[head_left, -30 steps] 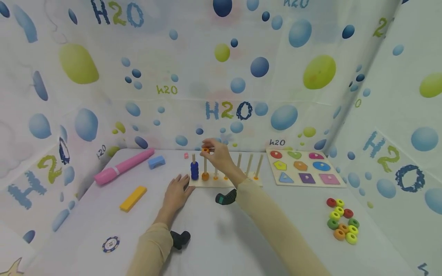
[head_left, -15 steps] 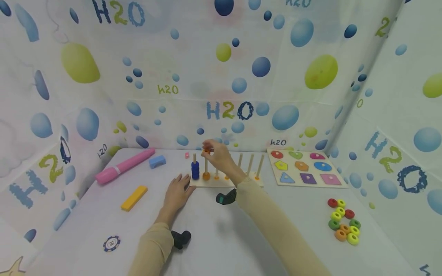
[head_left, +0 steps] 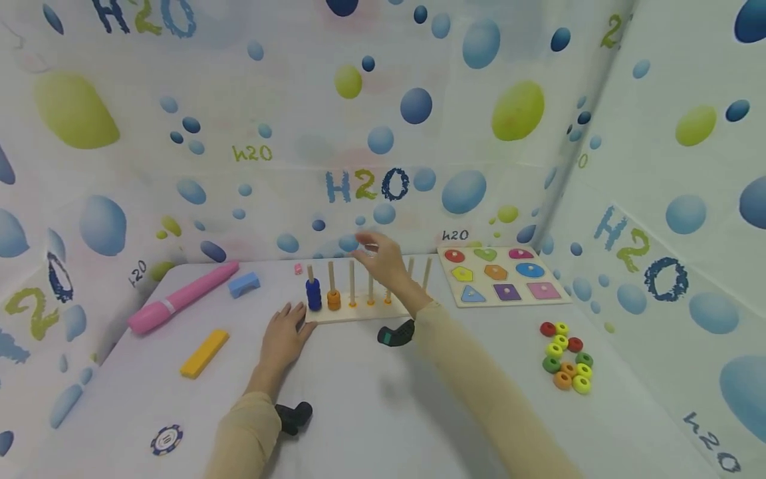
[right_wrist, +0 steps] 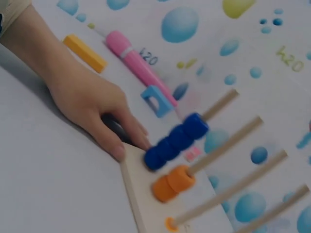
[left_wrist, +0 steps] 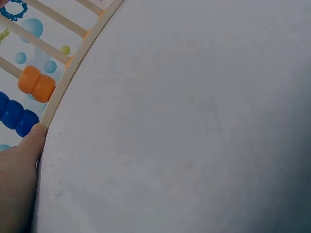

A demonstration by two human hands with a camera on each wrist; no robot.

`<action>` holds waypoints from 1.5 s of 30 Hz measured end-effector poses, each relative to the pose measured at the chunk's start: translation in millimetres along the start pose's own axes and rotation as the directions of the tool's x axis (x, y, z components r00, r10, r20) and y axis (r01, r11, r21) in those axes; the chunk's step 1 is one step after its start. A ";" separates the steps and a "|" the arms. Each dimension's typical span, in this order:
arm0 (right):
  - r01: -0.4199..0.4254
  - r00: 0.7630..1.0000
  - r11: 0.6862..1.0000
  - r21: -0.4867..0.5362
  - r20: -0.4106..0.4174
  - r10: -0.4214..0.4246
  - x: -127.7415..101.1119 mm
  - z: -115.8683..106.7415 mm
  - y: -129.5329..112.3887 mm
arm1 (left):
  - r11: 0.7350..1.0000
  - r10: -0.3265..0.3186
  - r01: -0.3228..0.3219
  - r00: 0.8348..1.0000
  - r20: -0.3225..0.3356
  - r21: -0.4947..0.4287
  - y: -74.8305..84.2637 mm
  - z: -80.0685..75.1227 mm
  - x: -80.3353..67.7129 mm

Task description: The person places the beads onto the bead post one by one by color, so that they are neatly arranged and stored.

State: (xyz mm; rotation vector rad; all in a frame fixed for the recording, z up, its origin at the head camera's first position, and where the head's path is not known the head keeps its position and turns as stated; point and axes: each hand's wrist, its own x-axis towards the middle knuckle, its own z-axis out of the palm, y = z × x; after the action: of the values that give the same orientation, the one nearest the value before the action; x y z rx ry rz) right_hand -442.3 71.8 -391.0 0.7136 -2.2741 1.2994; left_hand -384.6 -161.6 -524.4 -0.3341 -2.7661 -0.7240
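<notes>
A wooden peg board (head_left: pixel 344 315) stands near the back of the table. Its leftmost peg carries a stack of blue rings (head_left: pixel 314 295), and the peg beside it bears two orange rings (head_left: pixel 333 300). My left hand (head_left: pixel 280 340) rests at the board's left end, fingers extended, with the thumb (left_wrist: pixel 35 133) touching the front corner. Above the pegs, my right hand (head_left: pixel 383 261) is raised with thumb and fingers apart, holding nothing. Part of the board's right side is hidden behind that hand and wrist.
Several loose rings (head_left: pixel 562 380) lie at the right. A shape puzzle (head_left: pixel 520 303) is behind them. Leftward are a pink marker-shaped object (head_left: pixel 191 298), a blue arch block (head_left: pixel 244 285), a yellow block (head_left: pixel 205 354) and a poker chip (head_left: pixel 167 440).
My right hand has let go of an orange ring, which now sits on the second peg atop the other one. That hand has moved right; the head view has turned rightward.
</notes>
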 end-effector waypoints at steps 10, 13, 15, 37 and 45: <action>-0.183 0.957 0.982 0.053 -0.221 0.190 -22.2 -74.2 34.9 | 1.000 -0.001 0.001 1.000 0.008 -0.014 -2.1 -1.8 -2.0; -0.195 0.953 0.981 0.001 -0.238 0.190 -40.7 -97.4 44.5 | 1.000 0.001 -0.001 1.000 0.010 -0.012 -1.6 -2.7 -2.0; -0.204 0.953 0.979 -0.012 -0.233 0.196 -55.2 -111.5 50.4 | 1.000 -0.003 0.003 1.000 0.017 -0.013 -1.6 -2.9 -2.1; -0.437 0.899 0.857 -0.272 -0.159 0.408 -231.5 -246.4 94.3 | 1.000 0.000 0.000 1.000 0.022 0.002 -5.0 -3.3 -0.3; -0.442 0.896 0.790 -0.426 -0.161 0.415 -274.0 -273.8 91.3 | 1.000 0.007 -0.007 1.000 0.028 -0.005 -4.2 -2.3 -0.5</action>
State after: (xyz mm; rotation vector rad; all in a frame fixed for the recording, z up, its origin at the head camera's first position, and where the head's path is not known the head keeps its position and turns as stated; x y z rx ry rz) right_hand -256.3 411.5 -482.5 -0.0154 -2.6440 0.8702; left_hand -385.0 -166.4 -524.5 -0.3571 -2.7883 -0.7307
